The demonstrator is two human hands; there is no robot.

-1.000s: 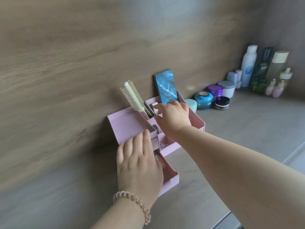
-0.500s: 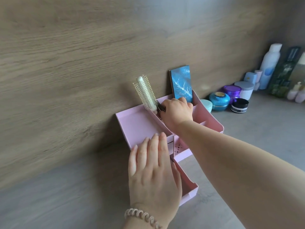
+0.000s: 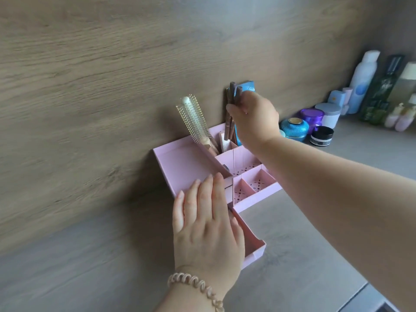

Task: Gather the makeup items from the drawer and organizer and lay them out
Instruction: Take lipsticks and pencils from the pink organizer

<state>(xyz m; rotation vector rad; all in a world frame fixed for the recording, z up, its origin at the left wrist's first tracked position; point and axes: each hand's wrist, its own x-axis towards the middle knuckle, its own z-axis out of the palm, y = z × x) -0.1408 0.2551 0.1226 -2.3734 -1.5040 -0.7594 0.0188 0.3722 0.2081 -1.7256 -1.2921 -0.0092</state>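
Observation:
A pink organizer (image 3: 180,163) stands against the wood wall, its drawer (image 3: 254,246) pulled out toward me. My right hand (image 3: 254,118) grips a bunch of brown makeup pencils (image 3: 230,113) and holds them above the organizer's back compartment. My left hand (image 3: 209,224) rests flat with straight fingers on the organizer's front edge, over the drawer. A round hairbrush (image 3: 193,120) leans in the back compartment. A blue box (image 3: 248,85) stands behind my right hand, mostly hidden. The front compartments (image 3: 258,179) show only a dotted pattern.
Jars stand to the right on the grey counter: a teal jar (image 3: 293,129), a purple jar (image 3: 311,115), a black-lidded jar (image 3: 322,136) and a white jar (image 3: 329,112). Several bottles (image 3: 364,79) line the far right corner. The counter edge (image 3: 360,293) runs at lower right.
My right hand closed on the brown pencils in the back compartment and has lifted them up out of it. My left hand stays on the organizer's front.

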